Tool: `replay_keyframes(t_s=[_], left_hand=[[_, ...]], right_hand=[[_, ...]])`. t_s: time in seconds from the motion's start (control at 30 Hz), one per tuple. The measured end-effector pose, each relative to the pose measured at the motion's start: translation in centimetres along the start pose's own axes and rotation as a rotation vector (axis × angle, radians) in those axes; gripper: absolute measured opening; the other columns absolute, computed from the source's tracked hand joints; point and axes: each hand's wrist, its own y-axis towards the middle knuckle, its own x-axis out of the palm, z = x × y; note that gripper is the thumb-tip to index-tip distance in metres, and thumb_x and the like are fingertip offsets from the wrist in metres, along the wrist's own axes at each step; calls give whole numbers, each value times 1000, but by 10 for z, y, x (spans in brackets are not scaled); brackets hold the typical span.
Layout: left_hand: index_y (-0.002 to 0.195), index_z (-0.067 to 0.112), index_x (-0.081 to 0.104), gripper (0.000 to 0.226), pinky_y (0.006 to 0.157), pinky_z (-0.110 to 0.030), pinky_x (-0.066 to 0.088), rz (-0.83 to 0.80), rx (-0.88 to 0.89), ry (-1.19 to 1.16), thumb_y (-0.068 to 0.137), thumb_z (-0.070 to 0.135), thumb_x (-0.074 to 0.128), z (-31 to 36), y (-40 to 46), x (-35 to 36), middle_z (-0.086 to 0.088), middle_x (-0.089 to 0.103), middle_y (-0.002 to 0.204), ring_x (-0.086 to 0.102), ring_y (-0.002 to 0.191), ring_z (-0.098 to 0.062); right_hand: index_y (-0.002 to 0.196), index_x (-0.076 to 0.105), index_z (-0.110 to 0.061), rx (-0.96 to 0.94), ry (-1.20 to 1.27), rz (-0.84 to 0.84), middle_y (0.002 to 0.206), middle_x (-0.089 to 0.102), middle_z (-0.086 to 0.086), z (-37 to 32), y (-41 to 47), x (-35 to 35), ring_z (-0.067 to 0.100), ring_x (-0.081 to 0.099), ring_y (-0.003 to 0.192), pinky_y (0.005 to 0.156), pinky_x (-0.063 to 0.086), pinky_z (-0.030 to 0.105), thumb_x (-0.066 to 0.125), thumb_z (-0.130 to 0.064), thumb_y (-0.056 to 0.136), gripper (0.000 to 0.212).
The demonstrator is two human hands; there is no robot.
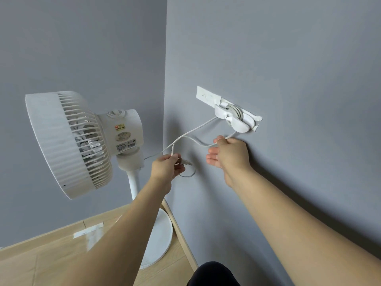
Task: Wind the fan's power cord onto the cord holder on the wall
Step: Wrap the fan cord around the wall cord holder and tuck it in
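The grey wall fills most of my view, meeting a second wall at a corner just left of where I work. In that corner stands the white pedestal fan, its head turned away from the holder and its round base on the wooden floor.

The cord holder is taped to the wall above my hands, and a few turns of the power cord already sit between its two flanges. One run of cord stretches down-left from the holder towards the fan; the loose run drops from the holder's lower edge and curves across to my left.

My right hand pinches that loose run between thumb and forefinger just below the holder, the other fingers spread. My left hand is closed around the slack and what looks like the plug end, a small loop hanging beneath it.

To wind well, I judge I should keep light tension with the right hand, guide each turn squarely into the groove, and let the left feed slack smoothly so the loop doesn't kink.
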Motion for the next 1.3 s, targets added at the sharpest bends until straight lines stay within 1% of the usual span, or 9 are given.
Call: replay_keyframes(t_s=[0.1, 0.23, 0.33, 0.47, 0.67, 0.9, 1.03, 1.17, 1.3], left_hand=[[89, -3, 65, 10, 60, -31, 61, 0, -99, -323, 94, 2, 58, -2, 9, 3, -13, 63, 80, 65, 65, -26], [95, -2, 63, 8, 67, -32, 62, -29, -155, -560, 95, 0, 56, 5, 19, 14, -10, 60, 79, 66, 59, -21], [91, -2, 63, 11, 77, -32, 61, -69, -165, -680, 94, -3, 52, 14, 24, 18, -11, 63, 79, 69, 59, -18], [90, 2, 59, 10, 92, -34, 54, -63, -216, -781, 85, 4, 51, 21, 24, 18, -14, 58, 84, 63, 78, -27], [83, 5, 53, 5, 97, -39, 52, -21, -245, -840, 87, 6, 51, 25, 23, 22, -16, 56, 87, 62, 88, -32], [107, 7, 50, 30, 83, -44, 59, -35, -257, -31, 91, 31, 58, 25, 16, 10, -13, 50, 106, 66, 78, -36], [69, 13, 53, 35, 59, -29, 57, -28, 78, 875, 82, 45, 51, 40, 10, -8, -4, 56, 62, 61, 51, -26], [60, 16, 40, 38, 54, -28, 32, -27, 181, 958, 83, 44, 52, 62, 17, -1, -1, 41, 57, 39, 53, -23], [68, 13, 46, 33, 50, -28, 30, 140, 341, 1134, 81, 43, 50, 85, 25, 15, 0, 45, 63, 43, 57, -22]], right_hand=[[94, 59, 4, -28, 108, 51, 78, 61, 11, 0, 10, 16, 33, 64, 77, 86, 53, 48, 41, -16, 99, 27], [94, 57, -8, -52, 273, 67, 104, 66, 17, -6, 16, 33, 33, 62, 108, 89, 53, 37, 40, -11, 100, 19], [86, 58, -9, -67, 392, 59, 92, 67, 12, -9, 23, 43, 31, 65, 107, 87, 54, 33, 39, -11, 101, 24], [109, 59, -3, -63, 490, 70, 104, 67, 17, -10, 27, 50, 28, 67, 103, 94, 52, 37, 42, -11, 98, 21], [86, 61, -16, -165, 427, 68, 86, 67, 4, -8, 27, 57, 17, 66, 87, 84, 50, 30, 63, -19, 88, 4], [97, 59, -9, -123, 592, 74, 102, 69, 15, -15, 35, 61, 26, 69, 94, 91, 52, 31, 50, -8, 96, 9], [104, 59, -5, -139, 602, 37, 105, 68, 17, -15, 34, 61, 25, 70, 93, 94, 51, 32, 48, -9, 98, 13], [110, 59, -2, -138, 620, 24, 115, 67, 20, -15, 33, 58, 26, 69, 100, 97, 51, 34, 50, -10, 98, 17], [106, 61, -5, -123, 612, -17, 108, 70, 14, -13, 33, 54, 20, 71, 95, 94, 52, 30, 51, -13, 98, 15]])
